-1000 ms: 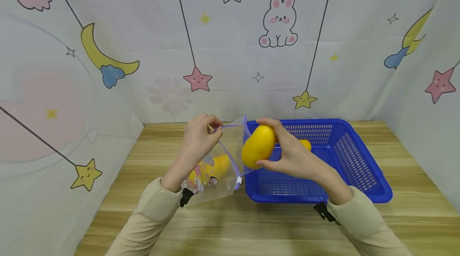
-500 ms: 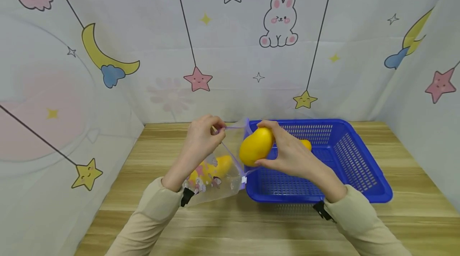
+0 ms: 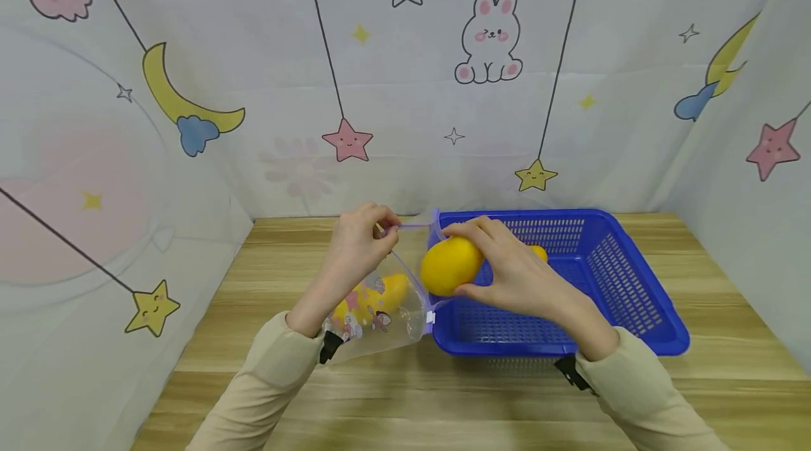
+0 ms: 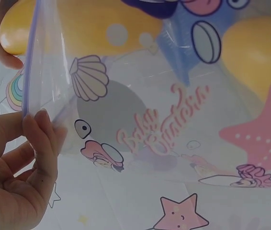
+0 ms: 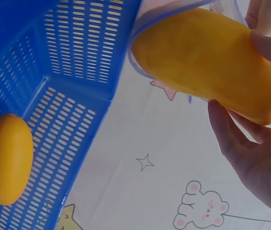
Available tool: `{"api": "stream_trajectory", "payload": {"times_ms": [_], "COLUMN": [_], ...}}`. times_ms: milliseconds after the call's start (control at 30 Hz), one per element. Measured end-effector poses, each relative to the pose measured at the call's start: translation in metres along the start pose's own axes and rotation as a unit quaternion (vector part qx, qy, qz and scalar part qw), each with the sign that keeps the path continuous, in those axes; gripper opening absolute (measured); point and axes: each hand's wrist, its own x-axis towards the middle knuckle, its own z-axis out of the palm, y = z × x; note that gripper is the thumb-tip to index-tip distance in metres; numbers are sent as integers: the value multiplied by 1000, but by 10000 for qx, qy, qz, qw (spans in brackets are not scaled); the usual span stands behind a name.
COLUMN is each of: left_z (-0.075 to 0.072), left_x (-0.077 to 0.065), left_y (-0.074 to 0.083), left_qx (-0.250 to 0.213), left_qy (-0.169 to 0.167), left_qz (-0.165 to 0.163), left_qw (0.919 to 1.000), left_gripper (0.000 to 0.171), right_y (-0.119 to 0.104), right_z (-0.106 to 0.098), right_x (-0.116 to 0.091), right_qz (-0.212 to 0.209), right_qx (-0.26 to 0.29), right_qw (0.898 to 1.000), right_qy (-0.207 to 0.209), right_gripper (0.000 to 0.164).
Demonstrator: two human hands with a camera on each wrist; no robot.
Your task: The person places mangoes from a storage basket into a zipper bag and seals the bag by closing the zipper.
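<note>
My left hand [image 3: 362, 243] pinches the purple zip edge of a clear printed zip bag [image 4: 140, 110], keeping its mouth spread. Inside the bag lies a yellow mango [image 3: 393, 293], partly covered by the sea-themed print. In my right hand [image 3: 516, 271] is another yellow mango [image 3: 451, 266], gripped between thumb and fingers right at the bag's mouth. The right wrist view shows the far end of this mango [image 5: 207, 62] inside the purple rim. A further mango [image 5: 8, 159] lies in the blue basket [image 5: 80, 105], mostly hidden behind my right hand in the head view.
The blue plastic basket's front rim [image 3: 557, 350] is at the right, close beside the bag. Everything stands on a wood-grain table [image 3: 405, 409]. A white cartoon-printed cloth [image 3: 405, 85] hangs behind and at both sides.
The right hand has moved slightly left and down and tipped the mango flatter toward the bag's mouth. The bag's zip edge has shifted a little right. The left hand still pinches it.
</note>
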Motion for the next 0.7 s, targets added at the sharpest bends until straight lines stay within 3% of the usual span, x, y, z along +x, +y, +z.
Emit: {"api": "stream_trajectory", "payload": {"times_ms": [233,400,533,700], "left_z": [0,0,0,1], "left_x": [-2,-2,-2,-1], "left_y": [0,-1,-1,-1], "left_qx": [-59,-46,-74,-67], "left_qy": [-12,-11,-92,-136], "left_qz": [-14,16,28,119], "left_qw": [10000,10000,9999,9998], "left_gripper": [7,7,8,8], "right_y": [-6,-2,1,1], "right_z": [-10,-4,4,12], "right_x": [-1,1,3,5], "right_qz": [73,-242,-467,-700], "right_qx": [384,493,213,-533], "right_qw": [9989,9984,9986,9961], "right_qy": [-253,-161,-114,-38], "right_gripper": [62,61,62,63]}}
